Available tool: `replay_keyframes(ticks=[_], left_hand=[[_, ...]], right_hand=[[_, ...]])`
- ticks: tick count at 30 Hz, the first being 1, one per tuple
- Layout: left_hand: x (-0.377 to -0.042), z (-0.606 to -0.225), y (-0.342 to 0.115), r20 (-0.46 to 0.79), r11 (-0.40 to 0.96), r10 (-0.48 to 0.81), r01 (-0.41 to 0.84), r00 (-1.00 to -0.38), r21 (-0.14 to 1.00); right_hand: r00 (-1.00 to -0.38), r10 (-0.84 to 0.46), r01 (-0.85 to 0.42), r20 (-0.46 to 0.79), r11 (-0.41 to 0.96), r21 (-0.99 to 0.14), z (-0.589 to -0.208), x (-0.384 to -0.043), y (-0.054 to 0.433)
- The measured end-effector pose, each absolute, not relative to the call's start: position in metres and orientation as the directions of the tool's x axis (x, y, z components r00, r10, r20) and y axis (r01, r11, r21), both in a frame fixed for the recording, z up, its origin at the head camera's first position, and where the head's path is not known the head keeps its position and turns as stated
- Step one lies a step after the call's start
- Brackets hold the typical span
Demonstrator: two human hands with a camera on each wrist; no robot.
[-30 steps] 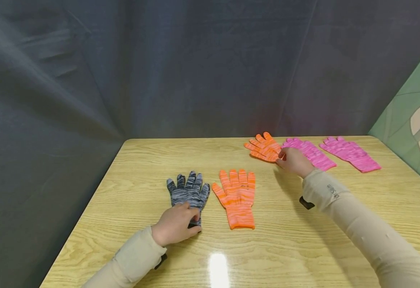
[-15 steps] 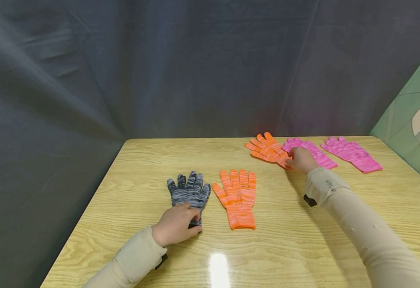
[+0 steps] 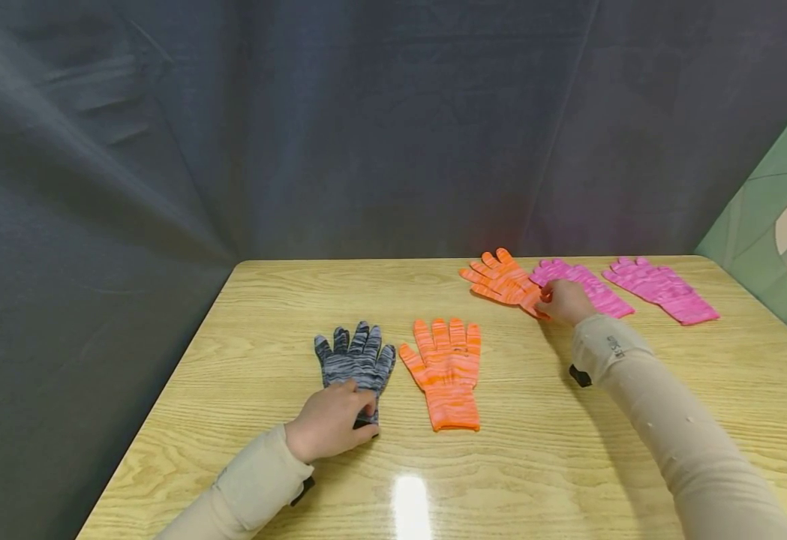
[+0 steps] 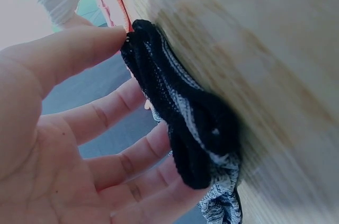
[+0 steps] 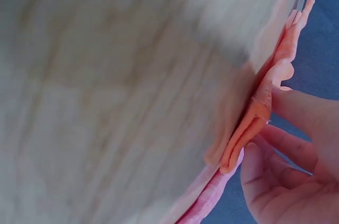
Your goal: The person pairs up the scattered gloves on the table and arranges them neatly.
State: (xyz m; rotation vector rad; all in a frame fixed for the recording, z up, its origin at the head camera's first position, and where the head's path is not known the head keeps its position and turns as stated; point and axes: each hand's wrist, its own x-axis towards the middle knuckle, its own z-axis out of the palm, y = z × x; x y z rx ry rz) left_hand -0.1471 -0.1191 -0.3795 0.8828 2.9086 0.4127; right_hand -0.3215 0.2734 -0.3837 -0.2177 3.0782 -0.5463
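In the head view my left hand lies over the cuff of a black-and-grey knit glove, which is spread flat at the left. Up close in the left wrist view, thumb and fingers hold the bunched black cuff. My right hand reaches to the back and pinches the cuff of an orange knit glove. That cuff is slightly raised off the table in the right wrist view, where the orange glove appears edge-on. Between the two hands, a second orange glove lies flat, fingers pointing away.
Beside the right hand is a pink glove, partly hidden by that hand. Another pink glove lies farther right on the wooden table. A dark cloth hangs behind, and a green patterned panel stands at the right.
My right hand has shifted a little to the right along with the orange glove's cuff, so the glove lies more stretched out. The left hand has stayed on the black-and-grey glove.
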Motion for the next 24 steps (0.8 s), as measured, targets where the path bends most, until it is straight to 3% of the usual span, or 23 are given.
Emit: replay_keyframes(ticks=[11, 24], left_hand=[[-0.1466, -0.3795, -0.1191, 0.012, 0.799, 0.554, 0.536, -0.832, 0.274], [-0.1453, -0.3795, -0.119, 0.019, 0.801, 0.55, 0.534, -0.835, 0.269]], right_hand=[[-0.994, -0.111, -0.094, -0.027, 0.933, -0.347, -0.3882, -0.327, 0.2748], [-0.993, -0.118, -0.122, 0.032, 0.931, -0.343, -0.3868, -0.3239, 0.2691]])
